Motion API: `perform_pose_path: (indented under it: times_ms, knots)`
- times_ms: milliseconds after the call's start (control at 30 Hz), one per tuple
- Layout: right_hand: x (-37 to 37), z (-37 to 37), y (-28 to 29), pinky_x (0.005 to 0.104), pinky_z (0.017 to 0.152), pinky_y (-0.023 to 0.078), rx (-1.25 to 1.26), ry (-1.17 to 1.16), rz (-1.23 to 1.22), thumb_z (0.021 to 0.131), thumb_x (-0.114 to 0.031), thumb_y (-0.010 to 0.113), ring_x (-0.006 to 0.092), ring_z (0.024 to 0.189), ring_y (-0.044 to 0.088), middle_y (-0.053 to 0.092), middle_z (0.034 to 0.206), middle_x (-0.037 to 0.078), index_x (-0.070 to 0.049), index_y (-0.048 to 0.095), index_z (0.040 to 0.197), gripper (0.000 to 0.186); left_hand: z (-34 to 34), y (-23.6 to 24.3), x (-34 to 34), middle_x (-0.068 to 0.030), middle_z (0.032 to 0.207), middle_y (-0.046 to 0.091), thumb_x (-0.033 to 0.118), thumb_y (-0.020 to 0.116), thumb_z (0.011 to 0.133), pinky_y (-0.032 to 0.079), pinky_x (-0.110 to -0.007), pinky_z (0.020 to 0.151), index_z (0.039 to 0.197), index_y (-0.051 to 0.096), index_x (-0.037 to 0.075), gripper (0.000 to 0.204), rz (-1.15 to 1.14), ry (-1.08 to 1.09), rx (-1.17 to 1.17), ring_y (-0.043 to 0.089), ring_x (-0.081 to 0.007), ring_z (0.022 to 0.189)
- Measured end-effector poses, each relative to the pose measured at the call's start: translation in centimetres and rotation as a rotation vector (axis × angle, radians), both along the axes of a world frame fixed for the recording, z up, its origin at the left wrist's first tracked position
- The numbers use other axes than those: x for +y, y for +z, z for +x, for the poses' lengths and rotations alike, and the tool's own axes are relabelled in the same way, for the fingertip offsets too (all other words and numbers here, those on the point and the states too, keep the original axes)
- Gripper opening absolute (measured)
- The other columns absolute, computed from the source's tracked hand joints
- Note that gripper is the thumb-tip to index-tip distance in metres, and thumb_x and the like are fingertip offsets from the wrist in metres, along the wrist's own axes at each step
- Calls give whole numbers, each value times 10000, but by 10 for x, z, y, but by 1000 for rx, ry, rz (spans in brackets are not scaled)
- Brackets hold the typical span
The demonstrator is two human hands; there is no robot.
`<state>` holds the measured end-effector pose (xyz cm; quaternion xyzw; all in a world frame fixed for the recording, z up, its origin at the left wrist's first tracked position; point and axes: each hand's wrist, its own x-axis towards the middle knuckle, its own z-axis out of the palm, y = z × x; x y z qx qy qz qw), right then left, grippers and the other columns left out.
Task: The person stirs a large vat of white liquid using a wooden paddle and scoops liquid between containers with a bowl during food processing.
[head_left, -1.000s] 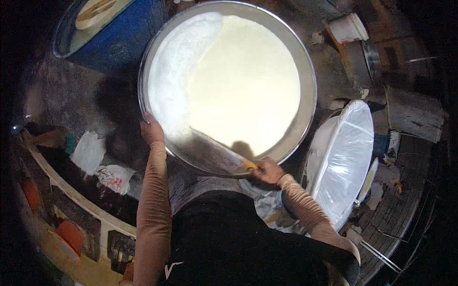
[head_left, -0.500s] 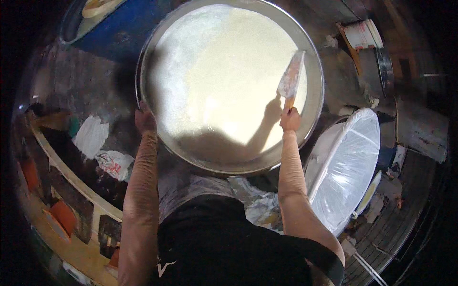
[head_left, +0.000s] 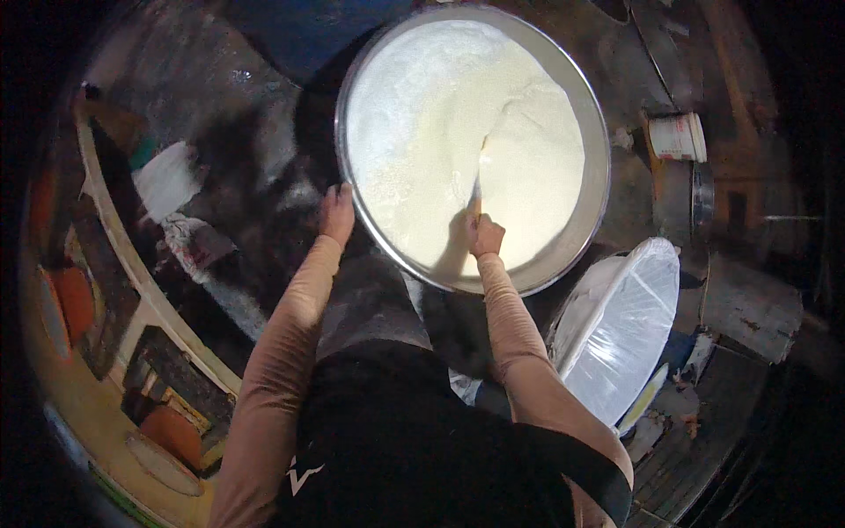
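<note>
A large round metal pan in front of me holds a pale cream mass, whiter and rougher toward its left side. My left hand rests closed against the pan's near-left outer rim. Over the middle of the mass, my right hand is wrapped around the handle of a broad-bladed knife. Its blade is seen nearly edge-on, pointing away from me, with the tip at or in the surface. A curved line runs through the mass beyond the tip, and the area to its right looks smoother.
At the right stands a round tray wrapped in clear plastic. Beyond it is a white tub lying on its side. A curved pale wooden frame with orange-brown discs fills the lower left. White crumpled bags lie on the left floor.
The knife has moved left from the pan's right wall to the middle, its blade turning edge-on. A curved line now shows in the mass. My view has shifted, placing the pan farther right.
</note>
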<state>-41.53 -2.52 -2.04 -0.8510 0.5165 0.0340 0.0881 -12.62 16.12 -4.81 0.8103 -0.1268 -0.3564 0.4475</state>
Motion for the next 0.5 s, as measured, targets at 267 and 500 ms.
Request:
perform_pose_path:
  times_ms: [267, 500]
  knots:
    - [72, 3, 69, 493, 722, 417, 196, 510, 85, 919, -337, 500, 341, 666, 639, 663, 762, 132, -61, 645, 893, 313, -9, 10, 106, -73, 945, 584, 443, 416, 976, 484, -328, 690, 1169, 539, 55, 451, -170, 177, 466, 570, -217, 752]
    - [71, 47, 151, 473, 797, 424, 422, 936, 98, 903, -354, 504, 346, 691, 642, 658, 706, 155, -129, 639, 1077, 315, 59, -203, 364, -78, 918, 578, 349, 468, 971, 459, -318, 759, 1192, 560, 81, 359, -364, 328, 464, 567, -189, 815]
